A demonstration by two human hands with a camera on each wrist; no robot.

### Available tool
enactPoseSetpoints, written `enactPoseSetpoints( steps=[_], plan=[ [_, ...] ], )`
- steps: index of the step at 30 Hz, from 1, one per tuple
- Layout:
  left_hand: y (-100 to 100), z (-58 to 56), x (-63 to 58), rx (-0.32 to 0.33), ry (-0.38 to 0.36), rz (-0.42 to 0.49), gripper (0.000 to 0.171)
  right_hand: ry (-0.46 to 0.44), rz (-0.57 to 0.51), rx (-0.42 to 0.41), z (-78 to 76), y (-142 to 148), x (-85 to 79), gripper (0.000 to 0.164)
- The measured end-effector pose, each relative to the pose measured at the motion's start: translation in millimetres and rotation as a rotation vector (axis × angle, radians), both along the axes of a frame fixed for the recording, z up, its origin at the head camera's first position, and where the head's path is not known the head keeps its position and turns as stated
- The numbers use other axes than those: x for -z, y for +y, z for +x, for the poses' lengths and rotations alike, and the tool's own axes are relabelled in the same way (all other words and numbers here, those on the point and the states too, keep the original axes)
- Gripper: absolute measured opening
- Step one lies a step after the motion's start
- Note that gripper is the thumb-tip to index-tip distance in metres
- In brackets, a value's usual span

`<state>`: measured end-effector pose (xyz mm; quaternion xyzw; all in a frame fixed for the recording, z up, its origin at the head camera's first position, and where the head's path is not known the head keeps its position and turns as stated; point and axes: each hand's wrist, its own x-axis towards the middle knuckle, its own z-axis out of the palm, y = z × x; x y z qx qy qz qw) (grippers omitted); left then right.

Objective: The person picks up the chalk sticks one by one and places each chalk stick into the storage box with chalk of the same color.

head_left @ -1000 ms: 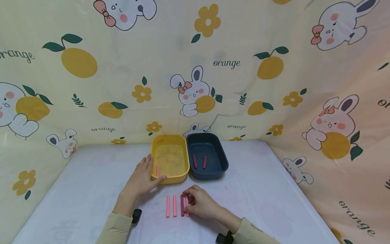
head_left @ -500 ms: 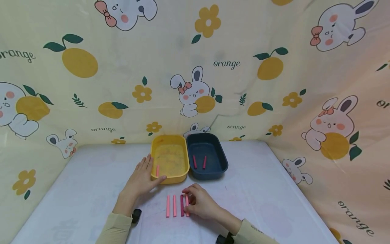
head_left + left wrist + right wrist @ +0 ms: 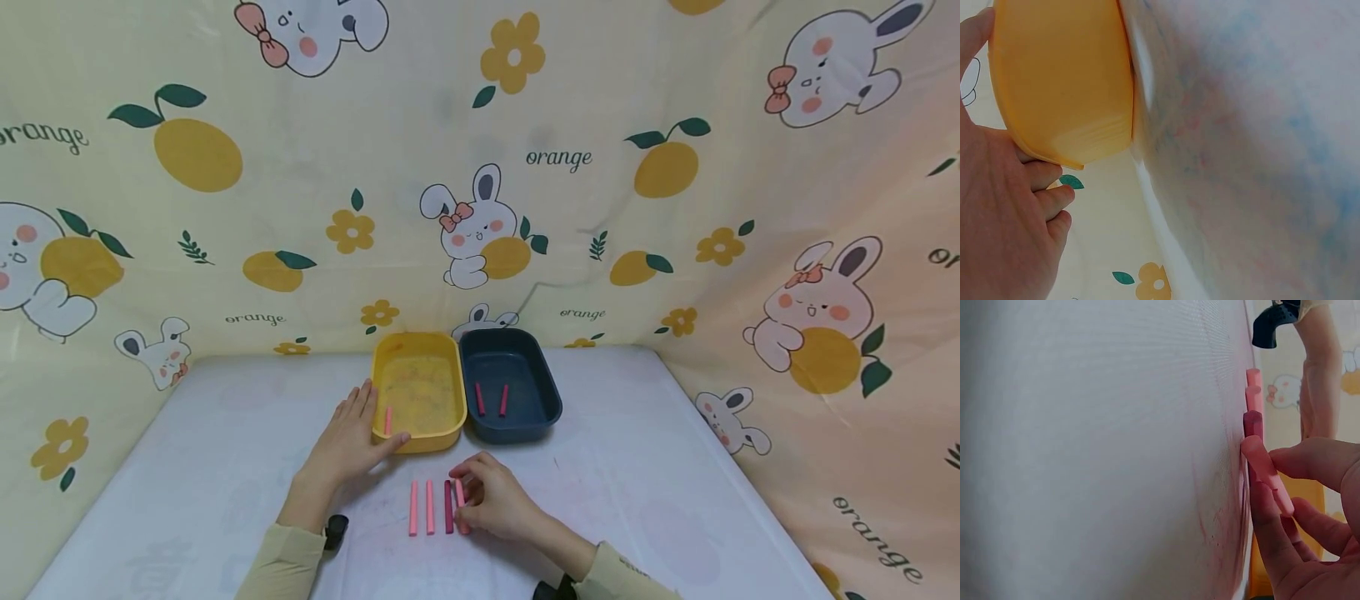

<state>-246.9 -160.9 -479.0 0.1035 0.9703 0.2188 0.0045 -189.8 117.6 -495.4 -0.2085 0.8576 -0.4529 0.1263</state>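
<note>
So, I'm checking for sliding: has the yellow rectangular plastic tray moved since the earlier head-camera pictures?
No, the yellow tray shows no visible shift against the small printed flower on the cream cloth backdrop.

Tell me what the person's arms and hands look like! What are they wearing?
The left hand and right hand are bare. The left sleeve and right sleeve are pale khaki and stop before the hands. Dark marks on the right sleeve are too small to read. A black gadget shows by each sleeve.

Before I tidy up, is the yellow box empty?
Not empty: one light pink stick shows inside the yellow box, near its front left corner, beside the left hand.
</note>
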Motion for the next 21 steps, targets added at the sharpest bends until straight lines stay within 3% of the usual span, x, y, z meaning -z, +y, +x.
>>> enactPoseSetpoints(
  steps=[13,21],
  plan=[
    [0.7,0.3,0.3,-0.020,-0.016,0.004,0.114,0.046,-0.048,0.040,-0.2,-3.2,-3.8,0.044],
    [0.3,-1.3,2.3,-0.017,-0.001,0.010,0.113,0.148,-0.146,0.084,-4.2,-8.9,-4.5,0.042]
  ],
)
